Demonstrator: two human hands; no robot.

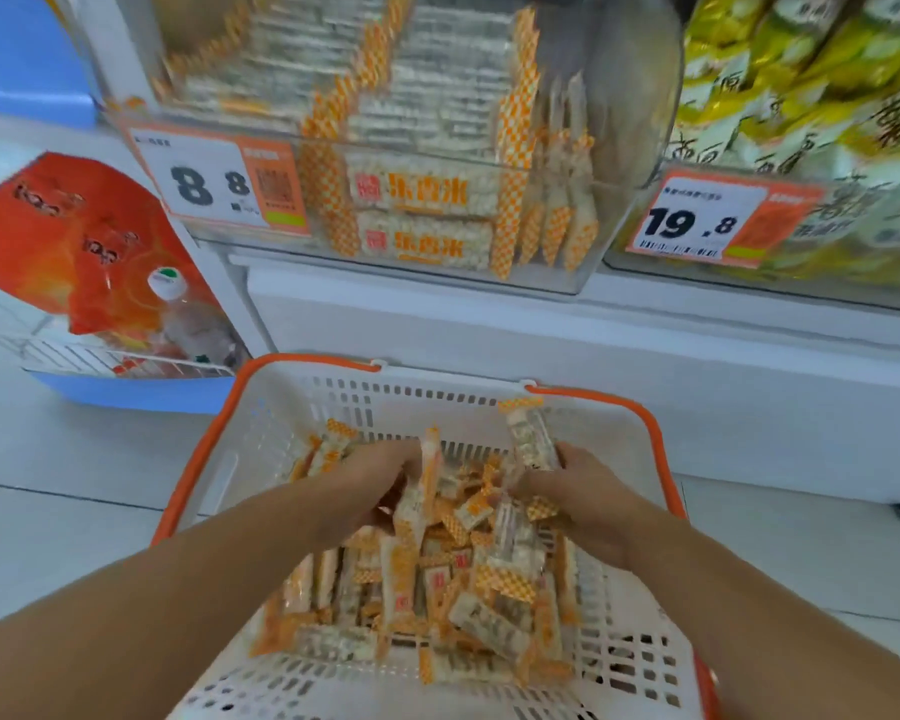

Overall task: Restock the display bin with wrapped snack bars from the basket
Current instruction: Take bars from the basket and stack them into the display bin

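step: gathering | left hand (380, 480) and right hand (575, 493) are clutching wrapped snack bars (427, 574) at basket (661, 449) far edge | next: lifting to display bin (437, 272) (already well stocked)

A white price tag (219, 181) reading 8.8, with an orange panel and a square code, was fixed to the front of a clear bin. To the right, a second clear bin (780, 272) held yellow and white snack packets (801, 85), and its own price tag (697, 220) read 19.8. Both stood on a white shelf (489, 314). At the left, a white wire rack (100, 361) on a blue base (126, 392) held an orange bag (74, 241) and a clear bottle (188, 319) with a white cap. A blue panel (17, 49) filled the upper left corner. The floor (48, 459) was pale tile.
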